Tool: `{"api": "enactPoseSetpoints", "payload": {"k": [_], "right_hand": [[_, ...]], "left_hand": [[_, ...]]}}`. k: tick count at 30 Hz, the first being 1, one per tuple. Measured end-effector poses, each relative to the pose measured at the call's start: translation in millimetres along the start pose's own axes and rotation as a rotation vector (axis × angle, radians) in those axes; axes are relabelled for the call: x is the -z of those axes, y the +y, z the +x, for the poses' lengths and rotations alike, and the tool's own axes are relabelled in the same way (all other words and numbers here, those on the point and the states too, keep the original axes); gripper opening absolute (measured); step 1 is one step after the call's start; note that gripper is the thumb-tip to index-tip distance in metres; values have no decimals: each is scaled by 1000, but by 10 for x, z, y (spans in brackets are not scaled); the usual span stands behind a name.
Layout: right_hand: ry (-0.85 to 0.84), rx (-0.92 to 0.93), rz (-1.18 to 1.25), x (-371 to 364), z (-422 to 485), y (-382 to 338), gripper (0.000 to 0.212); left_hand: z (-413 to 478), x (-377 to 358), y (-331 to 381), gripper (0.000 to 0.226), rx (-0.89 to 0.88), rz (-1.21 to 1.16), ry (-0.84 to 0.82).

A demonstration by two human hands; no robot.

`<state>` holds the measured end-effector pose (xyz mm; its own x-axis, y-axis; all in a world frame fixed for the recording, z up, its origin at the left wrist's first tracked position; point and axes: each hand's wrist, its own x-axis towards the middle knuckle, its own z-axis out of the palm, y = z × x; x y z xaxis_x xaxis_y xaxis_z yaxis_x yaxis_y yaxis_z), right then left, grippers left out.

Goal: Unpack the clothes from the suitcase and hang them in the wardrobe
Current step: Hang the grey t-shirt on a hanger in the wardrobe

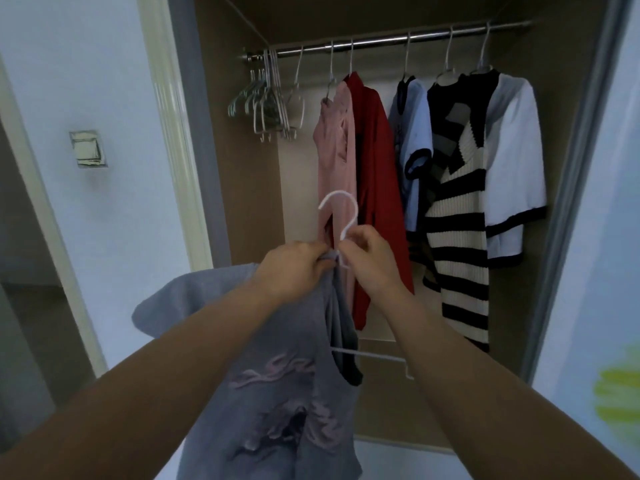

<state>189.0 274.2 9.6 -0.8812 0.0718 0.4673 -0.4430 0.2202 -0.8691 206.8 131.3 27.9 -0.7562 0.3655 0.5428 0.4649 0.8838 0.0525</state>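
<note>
I stand before the open wardrobe, whose metal rail runs across the top. My left hand grips the neckline of a grey-blue T-shirt with a pink print. My right hand pinches the neck of a white hanger, whose hook points up; one hanger arm sticks out of the shirt's neck opening to the right. On the rail hang a pink top, a red garment, a light blue T-shirt, a striped knit and a white shirt. The suitcase is out of view.
Several empty hangers bunch at the rail's left end, with a gap between them and the pink top. A sliding door frame bounds the wardrobe on the right. A light switch sits on the left wall beside a doorway.
</note>
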Motion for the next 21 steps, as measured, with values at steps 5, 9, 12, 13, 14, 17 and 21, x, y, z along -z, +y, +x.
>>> {"api": "enactPoseSetpoints", "payload": {"k": [5,9,12,13,14,17,21], "right_hand": [[-66,138,-130,-109,-183,147,11],[-400,8,-145,-412,-388,376,30],[-432,6,-110,-460,-412,397,36],[-446,17,-98,-441,-401,395,32],[-477,10,-113,-413,-386,384,29],[-746,-30,-333,-368,-367,430,19],[-1015,-41,-880,-359,-423,622,45]], "left_hand": [[48,162,-246,21,129,5,96],[134,365,-310,21,109,-9,183],[95,447,-410,22,119,-1,156],[63,466,-454,22,137,-4,158],[30,481,-509,21,156,-16,172],[-53,541,-635,20,220,-35,216],[-82,658,-710,21,245,-64,248]]}}
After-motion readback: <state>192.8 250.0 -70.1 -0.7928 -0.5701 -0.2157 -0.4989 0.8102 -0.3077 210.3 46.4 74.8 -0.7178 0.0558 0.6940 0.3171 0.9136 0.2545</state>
